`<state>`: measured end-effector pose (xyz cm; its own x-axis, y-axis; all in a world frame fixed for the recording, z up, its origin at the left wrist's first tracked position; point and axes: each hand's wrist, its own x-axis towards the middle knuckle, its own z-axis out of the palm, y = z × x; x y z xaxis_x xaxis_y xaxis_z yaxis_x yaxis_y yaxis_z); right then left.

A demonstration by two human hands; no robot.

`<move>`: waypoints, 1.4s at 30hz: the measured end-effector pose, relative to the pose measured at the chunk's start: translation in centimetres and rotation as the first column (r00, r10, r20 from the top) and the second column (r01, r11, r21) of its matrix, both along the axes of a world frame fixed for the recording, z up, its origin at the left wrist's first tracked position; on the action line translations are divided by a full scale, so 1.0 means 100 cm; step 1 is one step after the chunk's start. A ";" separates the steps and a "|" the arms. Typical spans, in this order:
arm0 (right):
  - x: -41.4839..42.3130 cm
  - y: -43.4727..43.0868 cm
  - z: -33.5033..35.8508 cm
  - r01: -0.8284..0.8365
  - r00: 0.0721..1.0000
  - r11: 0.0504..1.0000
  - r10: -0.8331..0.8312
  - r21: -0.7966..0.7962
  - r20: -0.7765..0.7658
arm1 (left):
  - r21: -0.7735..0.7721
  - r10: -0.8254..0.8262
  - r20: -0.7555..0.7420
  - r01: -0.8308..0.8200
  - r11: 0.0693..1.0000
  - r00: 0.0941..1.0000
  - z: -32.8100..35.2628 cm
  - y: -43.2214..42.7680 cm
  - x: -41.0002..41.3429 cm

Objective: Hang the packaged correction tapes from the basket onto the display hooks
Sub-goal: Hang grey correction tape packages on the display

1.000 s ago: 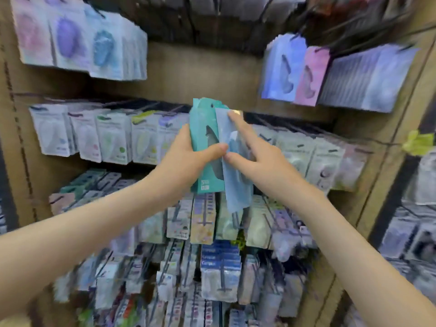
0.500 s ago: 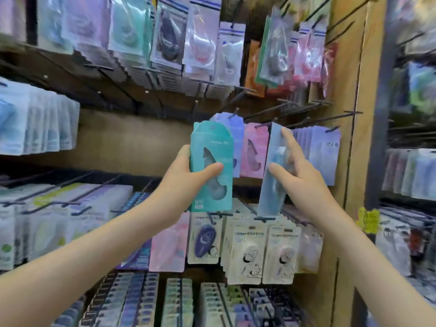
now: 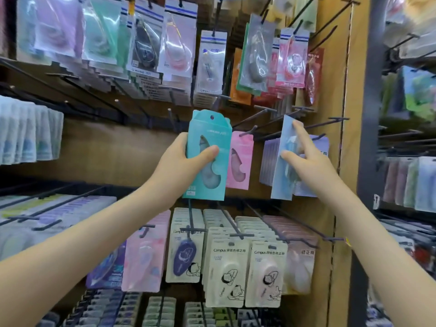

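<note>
Your left hand (image 3: 181, 161) grips a teal correction tape pack (image 3: 212, 131), with the thumb curled across its front and the fingers behind. The pack is upright, and its hang hole at the top is not on any peg. Your right hand (image 3: 311, 166) pinches a light-blue correction tape pack (image 3: 279, 182): the thumb presses its face and the index finger runs up along its top edge. This pack is turned partly edge-on to you and held just beside the lavender packs (image 3: 267, 161) hanging behind it.

Between your two hands a pink pack (image 3: 239, 161) hangs on its own hook. Several bare black hooks (image 3: 250, 119) jut out towards you at the height of both pack tops. One long hook (image 3: 337, 119) reaches past the top of the light-blue pack on the right.

Above, a crowded row of clear-fronted packs (image 3: 210, 64) hangs low over the hooks. Below your wrists, cream packs marked Campus (image 3: 226, 267) sit in deep rows, with a navy one (image 3: 186, 253) beside them. The wooden side panel (image 3: 349, 138) stands close to the right of your right hand. A row of pale packs (image 3: 28, 133) hangs far to the left.
</note>
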<state>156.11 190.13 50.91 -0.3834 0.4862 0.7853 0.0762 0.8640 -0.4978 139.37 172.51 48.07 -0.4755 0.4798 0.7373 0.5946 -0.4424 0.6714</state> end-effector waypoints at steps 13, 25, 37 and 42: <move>0.002 0.009 -0.010 -0.004 1.000 1.000 0.004 0.022 0.016 | 0.010 0.070 -0.042 -0.070 0.998 0.997 -0.003 0.016 -0.010; 0.002 0.001 -0.001 -0.020 1.000 0.997 0.021 0.076 -0.011 | -0.046 0.051 -0.069 -0.054 0.997 0.996 -0.004 0.017 -0.008; 0.024 -0.006 -0.013 -0.090 0.983 0.990 0.106 0.110 -0.152 | -0.061 -0.065 -0.116 0.058 0.996 0.991 0.007 0.050 0.026; 0.033 0.010 -0.016 -0.054 0.993 0.996 0.061 0.069 -0.099 | -0.052 -0.110 -0.016 0.109 0.993 0.994 0.015 0.067 0.032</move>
